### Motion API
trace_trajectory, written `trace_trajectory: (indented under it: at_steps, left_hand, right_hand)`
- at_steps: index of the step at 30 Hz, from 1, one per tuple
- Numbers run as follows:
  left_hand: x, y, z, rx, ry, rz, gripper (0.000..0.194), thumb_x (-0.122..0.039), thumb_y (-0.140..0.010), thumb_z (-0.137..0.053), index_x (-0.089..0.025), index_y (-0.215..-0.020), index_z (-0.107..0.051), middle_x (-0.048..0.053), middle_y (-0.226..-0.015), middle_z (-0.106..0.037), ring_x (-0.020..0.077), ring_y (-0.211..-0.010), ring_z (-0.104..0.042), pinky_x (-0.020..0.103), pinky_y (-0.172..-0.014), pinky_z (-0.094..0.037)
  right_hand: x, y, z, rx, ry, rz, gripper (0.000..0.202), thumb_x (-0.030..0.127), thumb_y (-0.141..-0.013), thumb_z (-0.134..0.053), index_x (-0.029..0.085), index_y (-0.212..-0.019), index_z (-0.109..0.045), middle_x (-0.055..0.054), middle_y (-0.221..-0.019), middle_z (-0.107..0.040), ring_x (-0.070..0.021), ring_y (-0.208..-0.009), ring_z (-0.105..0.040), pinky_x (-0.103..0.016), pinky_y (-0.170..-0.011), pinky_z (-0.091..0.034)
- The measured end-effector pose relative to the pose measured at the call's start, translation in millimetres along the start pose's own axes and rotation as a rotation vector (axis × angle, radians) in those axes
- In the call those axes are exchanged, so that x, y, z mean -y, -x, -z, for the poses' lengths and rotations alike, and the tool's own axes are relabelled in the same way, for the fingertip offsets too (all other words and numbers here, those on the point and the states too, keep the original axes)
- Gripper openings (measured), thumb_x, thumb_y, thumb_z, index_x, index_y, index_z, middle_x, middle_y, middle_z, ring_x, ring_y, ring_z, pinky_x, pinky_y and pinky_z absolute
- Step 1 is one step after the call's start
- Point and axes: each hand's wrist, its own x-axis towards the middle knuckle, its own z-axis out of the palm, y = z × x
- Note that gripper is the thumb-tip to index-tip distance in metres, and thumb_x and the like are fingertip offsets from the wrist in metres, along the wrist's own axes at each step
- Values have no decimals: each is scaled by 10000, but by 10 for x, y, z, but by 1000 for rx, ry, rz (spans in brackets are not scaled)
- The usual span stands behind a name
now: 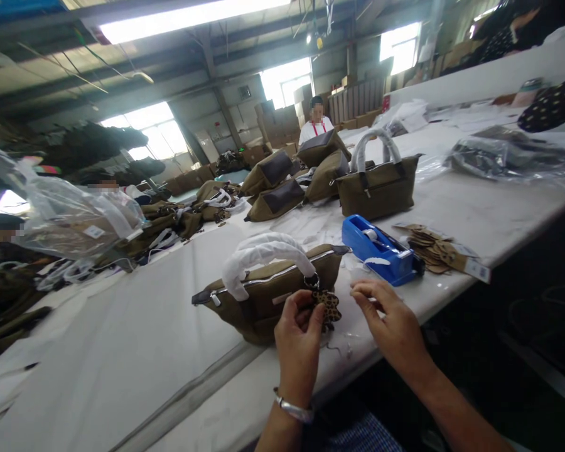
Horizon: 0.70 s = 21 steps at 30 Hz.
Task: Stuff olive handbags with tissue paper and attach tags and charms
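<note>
An olive handbag (pixel 268 295) stands on the table in front of me, its handles (pixel 263 254) wrapped in white padding and its silver zip closed. My left hand (pixel 299 326) pinches a leopard-print charm (pixel 327 307) that hangs by the ring at the bag's right handle. To the right, my right hand (pixel 388 320) is apart from the bag, thumb and fingertips pressed together; whatever lies between them is too small to make out. Just beyond that hand is a blue tape dispenser (pixel 381 251) with a strip of tape at its front.
A pile of brown tags (pixel 435 248) lies right of the dispenser. Another olive bag (pixel 379 185) stands behind it, with several more bags (pixel 273 198) heaped further back. Plastic-wrapped goods (pixel 508 154) lie at the right. A person (pixel 316 125) is at the table's far side.
</note>
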Motion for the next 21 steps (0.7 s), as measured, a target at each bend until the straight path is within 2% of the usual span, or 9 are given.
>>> trace_trajectory:
  at_steps: [2, 4, 8, 12, 17, 21]
  left_hand:
    - [-3, 7, 9, 11, 18, 21, 266, -319, -871, -733, -195, -1097, -664, 63, -1045, -745, 187, -908, -754, 279, -817, -620]
    - [-12, 12, 16, 19, 28, 32, 277, -318, -868, -736, -192, -1103, -662, 68, -1044, -746, 186, -888, -757, 277, -802, -622]
    - [-27, 12, 19, 19, 41, 42, 280, -310, -859, -741, -185, -1097, -664, 71, -1031, -747, 190, -875, -758, 280, -792, -625]
    - [-34, 11, 10, 35, 66, 56, 271, -294, -857, -739, -187, -1093, -658, 59, -1028, -743, 178, -886, -757, 268, -807, -621]
    - [-32, 17, 13, 40, 67, 51, 285, -280, -840, -754, -192, -1097, -667, 60, -1032, -750, 184, -893, -758, 275, -807, -622]
    - [-4, -25, 121, 51, -80, -57, 222, -348, -912, -692, -197, -1074, -684, 40, -925, -744, 171, -780, -742, 267, -721, -620]
  right_hand:
    - [-48, -74, 22, -55, 126, 108, 199, 382, -1024, -532, 231, -993, -658, -69, -1040, -700, -242, -993, -663, -360, -864, -520]
    - [-77, -134, 14, -49, 211, 182, 194, 362, -1035, -517, 226, -1011, -654, -71, -1019, -702, -249, -979, -668, -375, -883, -508]
    - [-81, -177, -41, -41, 280, 226, 183, 335, -1040, -511, 220, -1028, -653, -75, -1036, -705, -254, -974, -674, -366, -854, -504]
    - [-53, -188, -82, -25, 255, 241, 159, 314, -1029, -536, 212, -1019, -657, -66, -1021, -707, -250, -956, -675, -360, -844, -498]
    - [4, -251, -136, 47, 113, 216, 129, 282, -1022, -554, 221, -999, -665, -44, -1016, -698, -222, -960, -673, -339, -868, -496]
    - [18, -291, -178, 86, 67, 217, 113, 275, -1012, -574, 227, -997, -675, -41, -1020, -690, -214, -982, -670, -320, -865, -504]
